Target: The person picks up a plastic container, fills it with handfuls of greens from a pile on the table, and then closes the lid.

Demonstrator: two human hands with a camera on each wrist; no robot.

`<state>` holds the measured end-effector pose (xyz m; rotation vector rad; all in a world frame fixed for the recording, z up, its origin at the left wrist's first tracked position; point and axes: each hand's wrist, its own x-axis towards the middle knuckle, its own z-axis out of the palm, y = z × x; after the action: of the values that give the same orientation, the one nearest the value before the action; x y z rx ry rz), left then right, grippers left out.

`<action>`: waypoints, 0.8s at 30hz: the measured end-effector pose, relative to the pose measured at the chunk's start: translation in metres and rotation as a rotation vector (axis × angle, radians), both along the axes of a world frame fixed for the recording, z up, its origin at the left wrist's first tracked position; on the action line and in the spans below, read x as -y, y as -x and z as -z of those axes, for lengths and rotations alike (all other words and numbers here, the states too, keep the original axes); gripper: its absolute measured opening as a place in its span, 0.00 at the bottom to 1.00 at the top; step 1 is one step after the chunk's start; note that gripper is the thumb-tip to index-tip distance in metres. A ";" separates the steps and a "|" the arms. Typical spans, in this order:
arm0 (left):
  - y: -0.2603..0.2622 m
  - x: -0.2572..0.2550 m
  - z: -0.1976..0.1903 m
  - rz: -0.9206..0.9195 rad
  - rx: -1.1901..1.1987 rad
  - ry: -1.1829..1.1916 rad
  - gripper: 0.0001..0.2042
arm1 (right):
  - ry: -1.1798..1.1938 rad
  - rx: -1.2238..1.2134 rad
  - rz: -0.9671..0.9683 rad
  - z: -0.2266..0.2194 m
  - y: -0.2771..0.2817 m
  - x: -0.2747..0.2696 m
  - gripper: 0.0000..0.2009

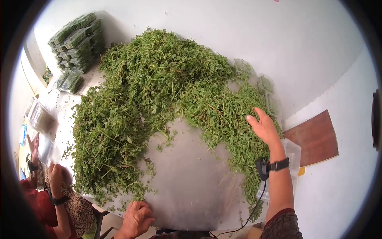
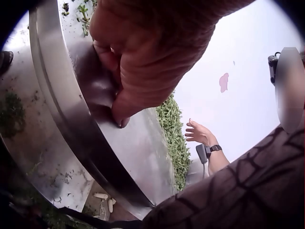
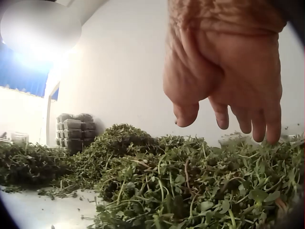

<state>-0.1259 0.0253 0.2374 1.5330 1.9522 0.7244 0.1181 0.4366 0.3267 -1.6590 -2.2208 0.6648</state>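
Observation:
A large heap of leafy green stems (image 1: 159,63) curves around the metal tabletop (image 1: 191,175). Over its right side hovers my right hand (image 1: 264,126), fingers spread and holding nothing; in the right wrist view the hand (image 3: 228,81) hangs with its fingertips close above the stems (image 3: 190,186). At the near edge of the table my left hand (image 1: 137,219) rests with loosely bent fingers. The left wrist view shows that hand (image 2: 143,62) with its thumb tip at the metal surface (image 2: 138,143) and no object visible in it.
Filled clear plastic boxes (image 1: 77,42) are stacked at the back left. Clear containers (image 1: 292,155) stand along the right, near a brown board (image 1: 314,137). Another person's hand (image 1: 55,177) shows at the left, beside a clear box (image 1: 39,115). A cable (image 1: 254,209) trails from my right wrist.

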 end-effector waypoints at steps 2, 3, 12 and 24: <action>0.002 -0.003 -0.003 0.036 -0.010 0.032 0.14 | 0.051 0.087 0.004 0.007 0.008 -0.023 0.35; 0.003 -0.005 -0.006 0.037 -0.009 0.033 0.14 | 0.050 0.127 -0.035 0.007 0.012 -0.032 0.37; -0.001 -0.013 -0.015 -0.002 0.070 -0.100 0.13 | 0.252 0.259 -0.092 0.044 0.063 -0.121 0.38; -0.003 -0.005 -0.004 -0.017 0.010 -0.095 0.12 | 0.408 0.796 -0.825 0.006 0.114 -0.040 0.35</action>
<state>-0.1228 0.0299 0.2416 1.5663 1.9506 0.8417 0.0042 0.4763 0.3208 -1.2080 -3.6296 0.7466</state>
